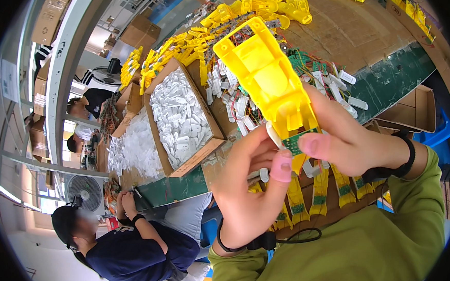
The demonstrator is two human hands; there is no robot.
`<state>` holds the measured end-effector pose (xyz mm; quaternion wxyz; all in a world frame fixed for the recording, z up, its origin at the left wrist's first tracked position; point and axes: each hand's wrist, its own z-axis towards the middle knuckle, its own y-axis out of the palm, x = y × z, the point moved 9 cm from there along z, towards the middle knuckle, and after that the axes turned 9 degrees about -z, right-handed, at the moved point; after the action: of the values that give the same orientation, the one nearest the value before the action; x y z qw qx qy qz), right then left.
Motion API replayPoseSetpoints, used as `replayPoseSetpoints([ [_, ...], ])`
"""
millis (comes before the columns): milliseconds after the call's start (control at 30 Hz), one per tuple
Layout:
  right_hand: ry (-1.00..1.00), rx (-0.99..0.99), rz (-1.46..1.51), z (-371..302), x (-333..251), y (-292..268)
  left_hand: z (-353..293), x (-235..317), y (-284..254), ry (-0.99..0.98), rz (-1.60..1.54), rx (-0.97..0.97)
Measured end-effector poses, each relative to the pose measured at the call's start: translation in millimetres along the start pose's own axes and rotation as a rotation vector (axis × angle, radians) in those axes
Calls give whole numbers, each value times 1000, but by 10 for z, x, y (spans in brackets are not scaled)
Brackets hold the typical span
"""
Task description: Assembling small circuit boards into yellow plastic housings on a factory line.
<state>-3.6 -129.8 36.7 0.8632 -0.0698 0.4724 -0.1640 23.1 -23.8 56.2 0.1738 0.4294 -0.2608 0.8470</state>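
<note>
the right thumb (315, 145) hides part of the green circuit board (291, 145); the seated co-worker's face (85, 227) is blurred; the olive shirt (331, 250) runs off the lower edge.

Yellow housing (266, 78), hollow side showing, held between left hand (245, 190) at its near end and right hand (346, 137) along its side; right thumb (315, 146), pink-covered, on a green circuit board (292, 143). Leftward on the bench (399, 70): carton (199, 157) of white pieces (180, 118). Co-worker (130, 253) beyond, dark top, cap.
</note>
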Motion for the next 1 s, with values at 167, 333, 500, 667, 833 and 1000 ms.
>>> replayPoseSetpoints([
  [167, 6, -121, 54, -15, 16, 64, -38, -260, -21, -215, -333, 42],
  [333, -128, -63, -92, -19, -117, -16, -21, -73, -59, 8, -69, 105],
  [500, -73, -90, -175, -75, -124, -43, -69, -3, -12, 58, 194, 71],
  [667, -42, -264, -134, -62, -127, 72, -77, -358, 83, -326, -442, -113],
  [833, -128, -202, -111, -98, -152, 66, -70, -255, 27, -167, -479, -61],
  [1000, -67, -294, -271, -144, -243, 64, -65, -128, -36, -63, -388, -40],
])
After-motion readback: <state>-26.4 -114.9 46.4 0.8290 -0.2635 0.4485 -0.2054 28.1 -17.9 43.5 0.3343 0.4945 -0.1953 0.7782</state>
